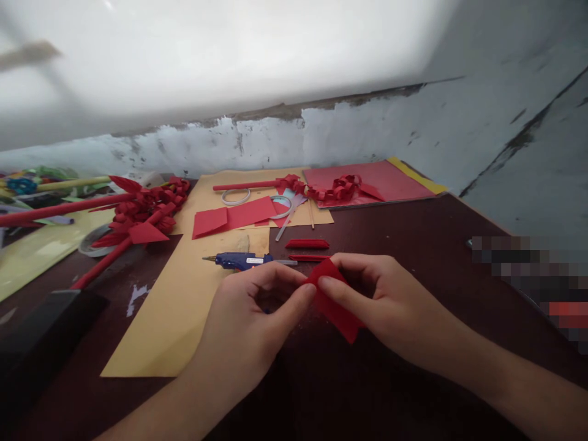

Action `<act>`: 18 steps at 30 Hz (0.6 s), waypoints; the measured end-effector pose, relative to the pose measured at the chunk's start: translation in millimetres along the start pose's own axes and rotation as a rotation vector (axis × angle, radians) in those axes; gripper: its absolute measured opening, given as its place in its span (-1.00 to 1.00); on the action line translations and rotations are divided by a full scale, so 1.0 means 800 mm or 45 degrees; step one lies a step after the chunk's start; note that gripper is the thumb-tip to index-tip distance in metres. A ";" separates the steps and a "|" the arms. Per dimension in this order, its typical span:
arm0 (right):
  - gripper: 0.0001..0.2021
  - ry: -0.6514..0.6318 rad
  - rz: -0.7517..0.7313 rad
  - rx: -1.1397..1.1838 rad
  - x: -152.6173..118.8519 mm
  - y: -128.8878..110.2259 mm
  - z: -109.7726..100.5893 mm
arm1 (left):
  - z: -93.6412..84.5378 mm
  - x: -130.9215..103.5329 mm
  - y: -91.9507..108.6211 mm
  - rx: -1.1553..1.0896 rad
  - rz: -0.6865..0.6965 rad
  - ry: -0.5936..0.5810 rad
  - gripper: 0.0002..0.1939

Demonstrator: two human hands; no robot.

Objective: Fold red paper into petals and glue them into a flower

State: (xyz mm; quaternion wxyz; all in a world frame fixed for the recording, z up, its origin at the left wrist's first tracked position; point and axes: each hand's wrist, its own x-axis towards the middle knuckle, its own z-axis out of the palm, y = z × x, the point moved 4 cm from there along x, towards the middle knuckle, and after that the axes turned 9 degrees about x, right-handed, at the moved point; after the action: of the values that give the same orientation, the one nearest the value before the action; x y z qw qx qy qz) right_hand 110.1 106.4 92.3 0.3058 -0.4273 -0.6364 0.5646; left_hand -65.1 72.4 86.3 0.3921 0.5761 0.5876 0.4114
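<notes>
Between my two hands is a small red paper piece [340, 309], its lower end hanging down to the right. My left hand [264, 312] pinches its upper left edge between thumb and fingers. With thumb and forefinger, my right hand [381, 291] grips the same paper close beside the left thumb. Just beyond the hands lie two folded red paper strips [307, 244], one behind the other. A blue glue gun [243, 261] rests behind my left hand, its nozzle pointing left and its lower part hidden.
Yellow paper [184, 318] covers part of the dark table [436, 245]. Red paper sheets [248, 214], tape rings [236, 196] and a red paper chain [340, 188] lie farther back. Red paper flowers on sticks [142, 214] and a black box [50, 337] are at the left.
</notes>
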 end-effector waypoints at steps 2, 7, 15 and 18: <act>-0.81 0.042 -0.004 -0.008 0.000 0.001 -0.002 | 0.001 -0.002 0.000 -0.041 0.003 -0.043 -0.95; -0.83 0.069 -0.016 0.039 -0.001 0.000 -0.005 | 0.002 -0.002 -0.003 -0.289 -0.042 -0.161 -0.86; -0.94 0.050 -0.070 0.076 -0.002 -0.005 -0.004 | 0.006 0.000 -0.001 -0.375 -0.215 -0.170 -0.87; -0.92 0.042 -0.090 0.062 -0.004 -0.006 -0.004 | 0.007 -0.001 0.002 -0.409 -0.239 -0.166 -0.88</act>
State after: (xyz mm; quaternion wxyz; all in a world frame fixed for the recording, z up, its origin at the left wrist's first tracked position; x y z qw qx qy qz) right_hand 113.5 105.0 98.0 0.3464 -0.4062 -0.6322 0.5616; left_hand -59.4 71.7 85.6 0.5528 0.4743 0.5388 0.4233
